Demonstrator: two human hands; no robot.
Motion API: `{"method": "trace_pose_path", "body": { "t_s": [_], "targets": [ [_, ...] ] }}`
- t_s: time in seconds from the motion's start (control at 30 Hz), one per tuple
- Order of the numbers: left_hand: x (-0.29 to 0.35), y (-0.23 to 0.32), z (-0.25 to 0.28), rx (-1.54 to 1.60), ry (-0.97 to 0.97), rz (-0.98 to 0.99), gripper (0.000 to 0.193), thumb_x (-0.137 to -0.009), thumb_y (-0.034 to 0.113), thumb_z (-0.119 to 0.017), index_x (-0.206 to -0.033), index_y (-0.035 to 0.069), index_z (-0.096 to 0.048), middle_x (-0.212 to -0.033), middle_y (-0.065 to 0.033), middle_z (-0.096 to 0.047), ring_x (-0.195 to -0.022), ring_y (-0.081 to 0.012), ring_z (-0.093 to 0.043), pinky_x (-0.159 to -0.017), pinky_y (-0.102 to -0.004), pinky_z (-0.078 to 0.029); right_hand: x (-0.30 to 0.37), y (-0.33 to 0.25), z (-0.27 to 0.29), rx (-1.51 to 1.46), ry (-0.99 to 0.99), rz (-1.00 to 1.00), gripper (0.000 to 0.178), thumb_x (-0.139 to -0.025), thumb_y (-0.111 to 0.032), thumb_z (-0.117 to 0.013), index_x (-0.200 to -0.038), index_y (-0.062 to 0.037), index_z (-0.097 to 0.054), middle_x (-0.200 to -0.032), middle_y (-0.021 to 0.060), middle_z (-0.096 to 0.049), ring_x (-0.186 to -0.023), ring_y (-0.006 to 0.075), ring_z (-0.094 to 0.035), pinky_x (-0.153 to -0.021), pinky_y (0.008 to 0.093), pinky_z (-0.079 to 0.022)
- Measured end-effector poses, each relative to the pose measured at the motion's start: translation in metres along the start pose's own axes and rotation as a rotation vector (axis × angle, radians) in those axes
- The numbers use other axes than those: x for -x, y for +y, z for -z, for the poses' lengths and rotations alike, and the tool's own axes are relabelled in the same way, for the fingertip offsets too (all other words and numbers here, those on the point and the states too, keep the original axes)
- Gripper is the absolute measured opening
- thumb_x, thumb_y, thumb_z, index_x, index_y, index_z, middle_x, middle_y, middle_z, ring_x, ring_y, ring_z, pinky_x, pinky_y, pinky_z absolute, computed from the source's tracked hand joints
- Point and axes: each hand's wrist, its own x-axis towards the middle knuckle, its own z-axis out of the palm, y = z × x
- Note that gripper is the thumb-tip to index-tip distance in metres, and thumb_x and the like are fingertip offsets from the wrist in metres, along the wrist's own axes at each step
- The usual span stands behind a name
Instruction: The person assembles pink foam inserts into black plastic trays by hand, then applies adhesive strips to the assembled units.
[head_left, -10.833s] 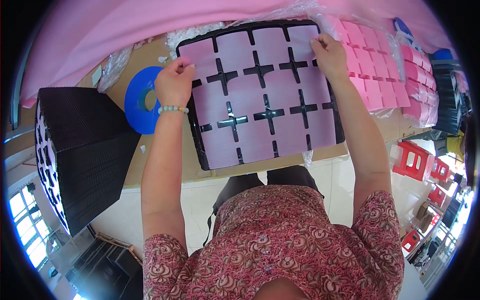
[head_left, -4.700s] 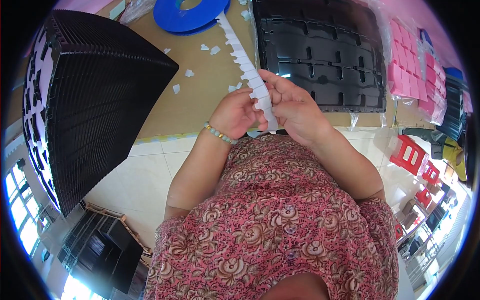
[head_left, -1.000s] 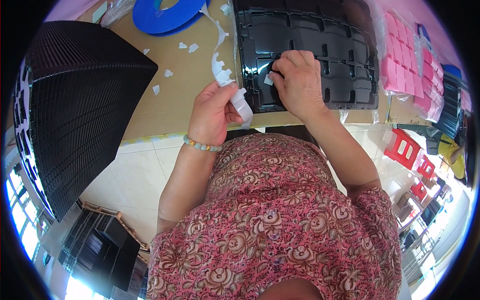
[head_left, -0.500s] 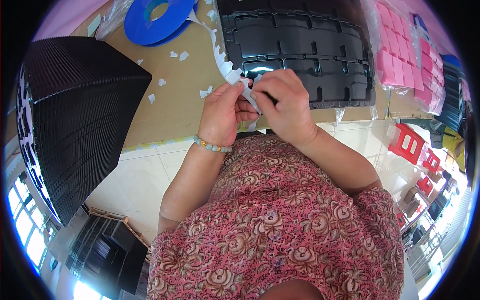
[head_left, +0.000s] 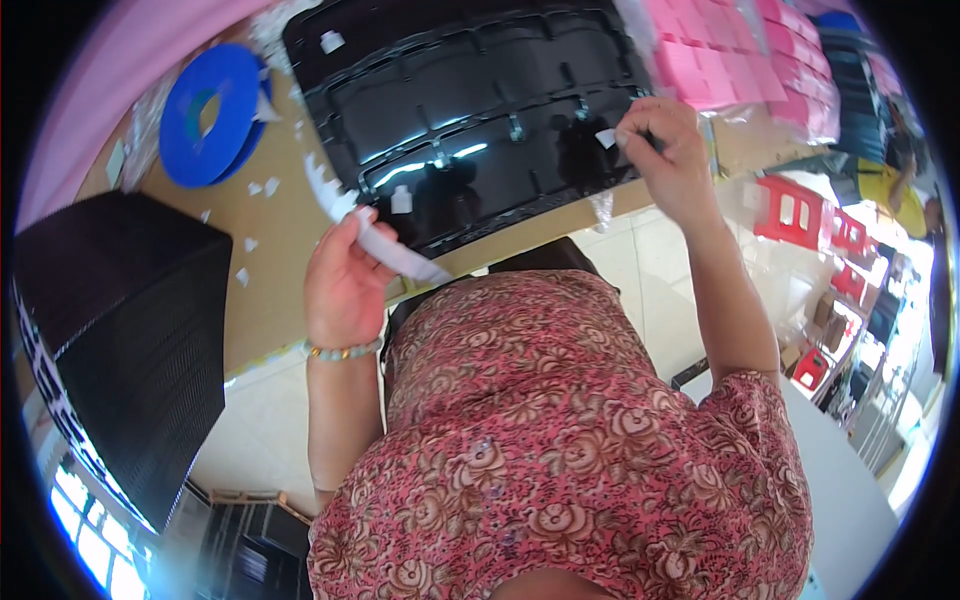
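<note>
My right hand (head_left: 668, 150) has left the strip (head_left: 398, 252), pinching a tab (head_left: 606, 138) at the tray's (head_left: 490, 85) near right corner | my left hand (head_left: 345, 278) grips the strip by its near left | two tabs (head_left: 401, 199) sit tray-left: placing looks part-done

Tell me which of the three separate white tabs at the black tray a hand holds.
The rightmost tab: the right hand pinches it. The near-left tab and far-left tab lie on the black tray, untouched.
</note>
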Motion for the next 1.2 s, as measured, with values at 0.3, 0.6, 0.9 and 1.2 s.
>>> {"method": "trace_pose_path", "body": {
  "t_s": [0.3,0.6,0.9,1.2],
  "targets": [
    [0.004,-0.007,-0.011,-0.006,0.098,0.006,0.02,-0.096,0.021,-0.052,-0.101,0.004,-0.062,-0.087,-0.0055,-0.065,-0.082,-0.0168,-0.063,-0.071,-0.0315,-0.052,-0.002,0.058,-0.004,0.442,-0.029,0.088,0.008,-0.073,-0.008,-0.069,-0.079,-0.0118,-0.066,-0.093,0.0018,-0.059,-0.099,0.0265,-0.051,-0.087,0.0388,-0.042],
    [0.004,0.004,-0.034,0.042,0.042,-0.033,0.02,-0.096,0.021,-0.051,-0.101,0.005,-0.062,-0.086,-0.0066,-0.066,-0.082,-0.017,-0.065,-0.069,-0.0296,-0.052,-0.022,0.062,-0.004,0.199,0.186,0.009,0.005,-0.078,-0.008,-0.065,-0.083,-0.0099,-0.065,-0.084,0.0078,-0.063,-0.088,0.0298,-0.057,-0.078,0.0415,-0.045],
    [0.012,0.015,-0.059,0.186,-0.014,-0.073,0.021,-0.097,0.02,-0.049,-0.105,0.004,-0.061,-0.09,-0.0088,-0.066,-0.081,-0.0189,-0.064,-0.071,-0.0322,-0.053,-0.189,0.006,-0.04,0.027,0.205,0.176,0.011,-0.084,-0.017,-0.06,-0.085,-0.0065,-0.063,-0.082,0.0154,-0.065,-0.081,0.034,-0.06,-0.073,0.0447,-0.048],
    [0.007,0.008,-0.073,0.228,0.006,-0.077,0.026,-0.096,0.02,-0.049,-0.113,0.003,-0.059,-0.09,-0.0102,-0.066,-0.084,-0.0217,-0.063,-0.079,-0.0349,-0.051,-0.308,-0.043,-0.191,0.257,-0.024,0.32,0.029,-0.084,-0.02,-0.063,-0.109,-0.006,-0.061,-0.092,0.0137,-0.067,-0.084,0.0282,-0.065,-0.078,0.0365,-0.051]
  ]
}}
